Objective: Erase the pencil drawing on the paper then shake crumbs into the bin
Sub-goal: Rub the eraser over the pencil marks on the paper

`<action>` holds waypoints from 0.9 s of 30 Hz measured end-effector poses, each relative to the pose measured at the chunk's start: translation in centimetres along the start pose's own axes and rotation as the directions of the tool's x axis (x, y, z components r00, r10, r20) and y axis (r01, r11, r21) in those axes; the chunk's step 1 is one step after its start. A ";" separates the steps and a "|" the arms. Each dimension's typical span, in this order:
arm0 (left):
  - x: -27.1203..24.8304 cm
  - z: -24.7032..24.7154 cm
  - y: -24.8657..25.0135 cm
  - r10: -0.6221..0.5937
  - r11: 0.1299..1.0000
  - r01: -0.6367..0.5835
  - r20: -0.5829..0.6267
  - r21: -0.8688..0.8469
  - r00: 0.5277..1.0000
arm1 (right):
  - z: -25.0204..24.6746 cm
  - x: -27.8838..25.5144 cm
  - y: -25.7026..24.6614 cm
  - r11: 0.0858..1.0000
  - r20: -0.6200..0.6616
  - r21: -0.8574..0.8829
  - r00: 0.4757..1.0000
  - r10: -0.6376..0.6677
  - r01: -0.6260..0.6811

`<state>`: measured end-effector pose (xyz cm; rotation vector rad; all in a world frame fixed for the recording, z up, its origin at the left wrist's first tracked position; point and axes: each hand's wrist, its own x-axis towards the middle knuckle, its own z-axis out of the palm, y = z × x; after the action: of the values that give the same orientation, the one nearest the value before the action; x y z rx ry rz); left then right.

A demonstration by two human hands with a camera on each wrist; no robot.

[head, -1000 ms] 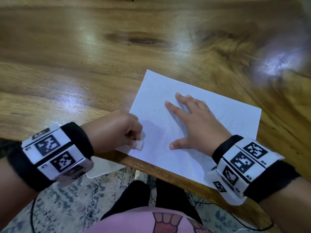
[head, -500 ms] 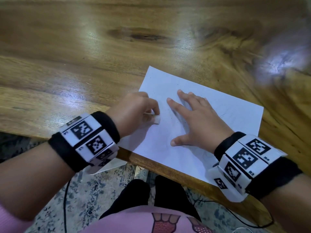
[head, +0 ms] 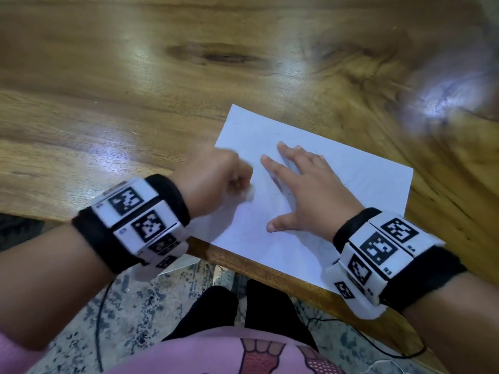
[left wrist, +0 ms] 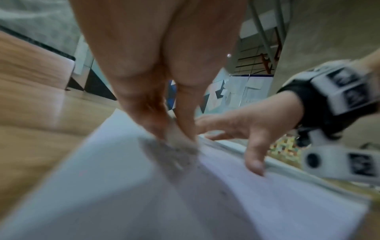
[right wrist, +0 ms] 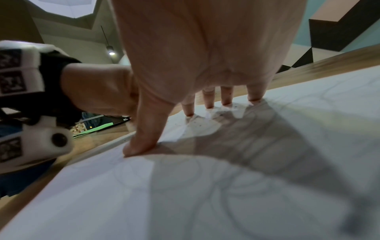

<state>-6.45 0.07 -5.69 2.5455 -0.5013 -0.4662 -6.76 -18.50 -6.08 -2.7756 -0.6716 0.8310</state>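
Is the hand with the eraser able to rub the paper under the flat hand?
Probably not yet. The right hand presses flat on the paper, covering that patch from the left hand and its eraser.

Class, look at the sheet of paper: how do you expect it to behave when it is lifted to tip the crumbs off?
The paper is one thin sheet, so probably light and floppy, sagging if lifted by one edge. The right hand presses it flat on the glossy table while the left hand rubs the eraser, so it likely slides easily. Its corner overhangs the edge, giving an easy grip.
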 end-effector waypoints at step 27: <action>-1.2 0.0 0.6 -0.002 0.999 -0.015 0.326 0.052 0.945 | 0.0 0.1 0.1 1.000 -0.010 -0.012 1.000 -0.003 0.003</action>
<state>-7.64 0.13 -5.09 2.5261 -0.6475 -0.8920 -6.65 -18.52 -6.21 -2.7869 -0.6806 0.8140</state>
